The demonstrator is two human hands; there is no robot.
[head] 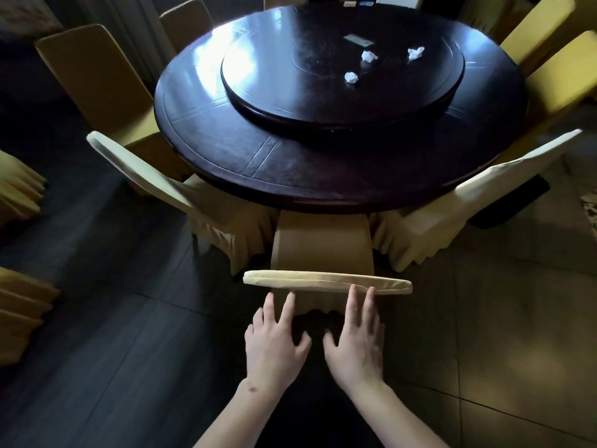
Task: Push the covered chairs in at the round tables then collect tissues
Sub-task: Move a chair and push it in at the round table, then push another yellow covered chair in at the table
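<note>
A covered chair (323, 247) in beige cloth stands right in front of me, its seat tucked under the dark round table (226, 163). My left hand (274, 341) and my right hand (355, 337) are both flat with fingers spread, just behind the top of the chair's back; the right fingertips touch its top edge, the left fingertips lie just below it. Three crumpled white tissues (351, 77) (369, 56) (415, 53) lie on the raised turntable (290, 92) in the table's middle.
More covered chairs ring the table: a pale one at front left (155, 176), another at front right (504, 179), yellow ones behind left (97, 82) and right (562, 72). Skirted chair covers (19, 189) show at the far left. Dark floor lies on either side of me.
</note>
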